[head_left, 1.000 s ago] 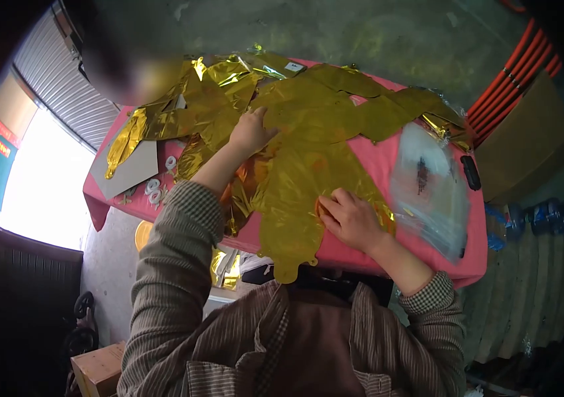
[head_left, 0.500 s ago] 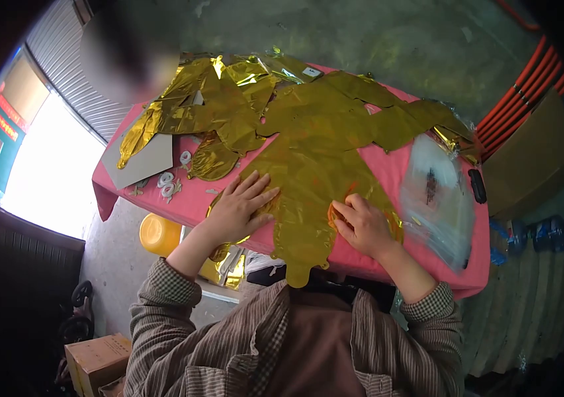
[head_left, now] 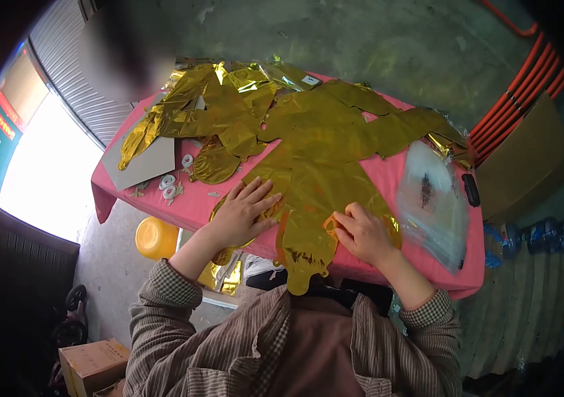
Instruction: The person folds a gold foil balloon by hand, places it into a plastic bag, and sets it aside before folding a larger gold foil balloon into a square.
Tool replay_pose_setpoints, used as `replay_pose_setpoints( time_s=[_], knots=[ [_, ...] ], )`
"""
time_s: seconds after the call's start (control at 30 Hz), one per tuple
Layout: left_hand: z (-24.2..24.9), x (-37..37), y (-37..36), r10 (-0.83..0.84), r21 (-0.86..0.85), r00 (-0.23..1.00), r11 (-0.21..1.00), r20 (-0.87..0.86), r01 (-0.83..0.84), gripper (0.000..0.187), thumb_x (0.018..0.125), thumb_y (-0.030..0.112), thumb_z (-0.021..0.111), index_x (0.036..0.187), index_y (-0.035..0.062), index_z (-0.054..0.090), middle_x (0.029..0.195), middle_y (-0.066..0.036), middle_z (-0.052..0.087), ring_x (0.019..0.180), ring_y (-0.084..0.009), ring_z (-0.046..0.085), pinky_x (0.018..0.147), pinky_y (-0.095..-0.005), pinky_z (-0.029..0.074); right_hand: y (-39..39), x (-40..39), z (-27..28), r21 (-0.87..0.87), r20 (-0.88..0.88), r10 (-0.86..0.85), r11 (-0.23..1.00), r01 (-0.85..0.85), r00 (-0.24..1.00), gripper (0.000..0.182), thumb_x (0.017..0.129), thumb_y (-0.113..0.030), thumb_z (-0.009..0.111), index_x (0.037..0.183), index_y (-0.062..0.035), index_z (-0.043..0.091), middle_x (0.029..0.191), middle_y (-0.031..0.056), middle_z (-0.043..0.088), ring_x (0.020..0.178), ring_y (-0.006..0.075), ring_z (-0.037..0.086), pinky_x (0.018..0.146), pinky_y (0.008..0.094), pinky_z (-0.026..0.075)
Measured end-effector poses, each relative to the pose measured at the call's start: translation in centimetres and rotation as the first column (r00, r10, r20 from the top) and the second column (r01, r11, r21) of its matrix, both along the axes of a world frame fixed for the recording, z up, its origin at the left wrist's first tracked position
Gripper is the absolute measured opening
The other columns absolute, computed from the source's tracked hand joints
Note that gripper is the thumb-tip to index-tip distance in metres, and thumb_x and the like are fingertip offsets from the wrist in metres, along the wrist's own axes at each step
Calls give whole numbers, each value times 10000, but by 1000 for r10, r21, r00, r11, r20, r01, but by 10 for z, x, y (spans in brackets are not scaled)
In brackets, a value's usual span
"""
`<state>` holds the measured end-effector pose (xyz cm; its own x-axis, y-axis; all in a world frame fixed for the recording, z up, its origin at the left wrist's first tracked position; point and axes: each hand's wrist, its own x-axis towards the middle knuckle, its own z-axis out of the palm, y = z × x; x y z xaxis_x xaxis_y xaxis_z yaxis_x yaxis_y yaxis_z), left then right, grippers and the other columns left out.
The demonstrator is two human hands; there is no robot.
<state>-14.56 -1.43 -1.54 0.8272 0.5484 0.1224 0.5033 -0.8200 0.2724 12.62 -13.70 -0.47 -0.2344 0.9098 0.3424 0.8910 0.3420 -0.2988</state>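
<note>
A large flat gold foil balloon (head_left: 321, 178) without air lies over the table, its rounded lower end hanging past the near edge. My left hand (head_left: 242, 213) rests on its left part, fingers stretched out. On the right part, my right hand (head_left: 364, 233) is closed around a small orange tool (head_left: 330, 225). The tool touches the foil; most of it is hidden by the fingers, so its exact kind does not show. More crumpled gold foil (head_left: 235, 122) lies at the back left.
A pink cloth (head_left: 182, 205) covers the table. White ribbon rolls (head_left: 168, 187) and a grey board (head_left: 139, 162) lie left; clear plastic bags (head_left: 431, 212) and a black object (head_left: 470, 190) lie right. A yellow bucket (head_left: 156, 238) stands on the floor.
My right hand has moved a little toward me with the orange tool. The foil near its lower end has wrinkled. My left hand stays on the foil.
</note>
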Motion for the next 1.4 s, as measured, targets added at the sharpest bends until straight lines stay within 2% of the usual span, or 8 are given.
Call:
replay_pose_setpoints(
  time_s=[0.13, 0.23, 0.3, 0.4, 1.03, 1.23, 1.33, 1.4],
  knots=[
    [-3, 0, 2, -4, 22, 1000, 1000, 14, 3, 540, 879, 403, 493, 1349, 160, 386, 1404, -144, 333, 1336, -317, 232, 1078, -473, 177, 9, -13, 4, -49, -68, -23, 999, 19, 997, 297, 776, -181, 617, 1025, -20, 604, 944, 97, 508, 819, 262, 559, 687, 373, 473],
    [-4, -2, 2, -16, -8, 999, 1000, 28, 16, 539, 880, 395, 495, 1349, 152, 385, 1405, -149, 330, 1336, -324, 228, 1079, -474, 171, 13, -26, -8, -1, -45, 41, 999, -41, 998, 391, 794, -213, 609, 1113, 6, 553, 1106, 141, 503, 1026, 301, 512, 844, 389, 432],
    [0, -4, 4, -32, -62, 994, 997, 108, 39, 532, 875, 370, 514, 1341, 143, 395, 1405, -155, 329, 1337, -329, 224, 1080, -475, 161, 13, -32, -19, -24, 42, 58, 998, -57, 997, 522, 821, -260, 587, 1226, 41, 454, 1283, 195, 416, 1231, 338, 368, 1005, 409, 319],
    [11, -10, 3, -13, -18, 998, 1000, 57, 14, 529, 868, 305, 531, 1346, 129, 389, 1413, -157, 316, 1344, -328, 209, 1082, -452, 161, 12, -33, -21, -173, -7, 57, 983, -57, 998, 614, 850, -311, 553, 1297, 61, 359, 1382, 219, 311, 1319, 334, 253, 1076, 416, 222],
    [5, -17, -1, -16, -12, 1000, 1000, 26, 16, 525, 859, 314, 537, 1332, 125, 413, 1397, -161, 339, 1337, -322, 227, 1082, -458, 155, -1, -57, -18, -148, 110, 53, 988, -36, 993, 678, 894, -410, 456, 1323, 89, 292, 1389, 251, 280, 1323, 348, 234, 1096, 421, 175],
    [24, -13, 8, -63, -83, 998, 994, 32, 65, 502, 830, 301, 574, 1279, 108, 462, 1380, -161, 360, 1322, -342, 253, 1059, -505, 202, -2, -58, -20, -128, 122, 44, 991, -29, 991, 678, 882, -409, 472, 1316, 84, 307, 1387, 252, 283, 1319, 346, 244, 1093, 421, 181],
    [52, 14, 22, -112, 47, 993, 993, 22, 111, 479, 809, 290, 597, 1231, 88, 498, 1320, -159, 429, 1263, -336, 351, 1025, -473, 288, -2, -58, -18, -143, 127, 49, 989, -30, 991, 681, 871, -404, 488, 1312, 83, 311, 1387, 254, 281, 1317, 348, 247, 1090, 425, 183],
    [61, 40, 33, -234, -165, 972, 958, 28, 235, 441, 817, 264, 599, 1186, 34, 528, 1245, -171, 493, 1159, -323, 462, 977, -403, 367, -1, -58, -17, -152, 132, 52, 988, -32, 990, 681, 867, -400, 495, 1310, 83, 312, 1387, 255, 280, 1315, 351, 249, 1089, 428, 183]
  ],
)
